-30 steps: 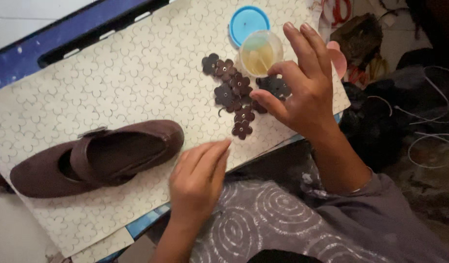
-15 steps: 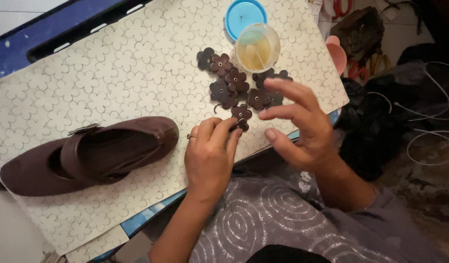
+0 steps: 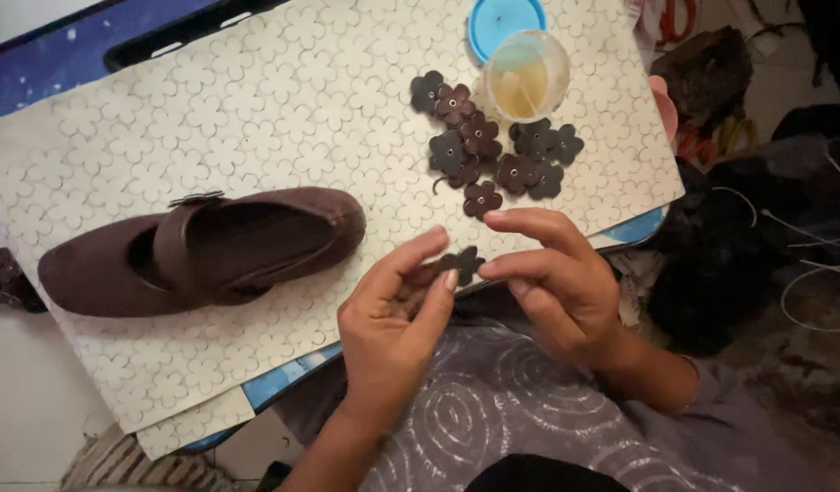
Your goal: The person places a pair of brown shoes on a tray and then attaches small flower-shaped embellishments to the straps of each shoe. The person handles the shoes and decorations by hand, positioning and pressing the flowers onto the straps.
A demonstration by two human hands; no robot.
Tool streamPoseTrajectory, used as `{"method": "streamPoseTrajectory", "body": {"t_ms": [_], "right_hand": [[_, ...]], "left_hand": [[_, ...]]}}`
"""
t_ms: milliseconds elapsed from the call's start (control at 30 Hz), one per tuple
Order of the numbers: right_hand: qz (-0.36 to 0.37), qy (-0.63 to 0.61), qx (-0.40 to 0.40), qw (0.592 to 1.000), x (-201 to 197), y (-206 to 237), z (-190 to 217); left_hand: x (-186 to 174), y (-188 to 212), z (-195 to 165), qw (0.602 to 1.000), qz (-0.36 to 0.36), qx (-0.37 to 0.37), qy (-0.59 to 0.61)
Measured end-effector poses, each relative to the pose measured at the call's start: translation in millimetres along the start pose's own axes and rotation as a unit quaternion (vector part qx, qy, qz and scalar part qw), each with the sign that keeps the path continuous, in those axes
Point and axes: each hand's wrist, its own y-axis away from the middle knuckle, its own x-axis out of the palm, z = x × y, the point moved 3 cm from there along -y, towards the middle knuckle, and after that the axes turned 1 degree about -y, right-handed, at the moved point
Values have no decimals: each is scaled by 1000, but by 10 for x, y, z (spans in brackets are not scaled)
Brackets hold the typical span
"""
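- My left hand (image 3: 393,314) and right hand (image 3: 552,278) meet over the near edge of the patterned sheet (image 3: 256,118); both pinch one small dark brown flower piece (image 3: 461,264).
- The flower piece sits between the two hands: left fingertips grip its left side, right thumb and forefinger its right. Both hands are grasping it, neither released.
- Pile of matching flower pieces (image 3: 488,150) lies flat on the sheet just beyond the hands, apart from the held one.
- Clear cup of yellowish liquid (image 3: 527,77) touches the far edge of the pile, with a blue lid (image 3: 497,20) just behind it.
- Brown strap shoe (image 3: 201,251) lies on the sheet to the left of my left hand, not touching it.
- A grey swirl-print garment (image 3: 493,419) is under my wrists.
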Motion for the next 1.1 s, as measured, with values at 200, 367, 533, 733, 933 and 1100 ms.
{"method": "streamPoseTrajectory", "body": {"t_ms": [200,367,533,733,933,1100], "right_hand": [[-16,123,-96,988,108,-33,86],[-32,204,-149,967,213,-7,84],[-18,221,-199,955,231,-1,74],[-11,235,-201,951,174,-24,42],[-96,243,-62,963,-73,-209,-126],[-76,337,-43,937,-345,-691,-482]], "left_hand": [[-23,68,43,997,3,-32,71],[-42,83,16,997,4,-28,75],[-83,85,-42,1000,-8,-11,25],[-108,63,3,998,-4,-40,54],[-161,-8,128,999,-30,-23,4],[-215,-89,275,998,-28,-53,-16]]}}
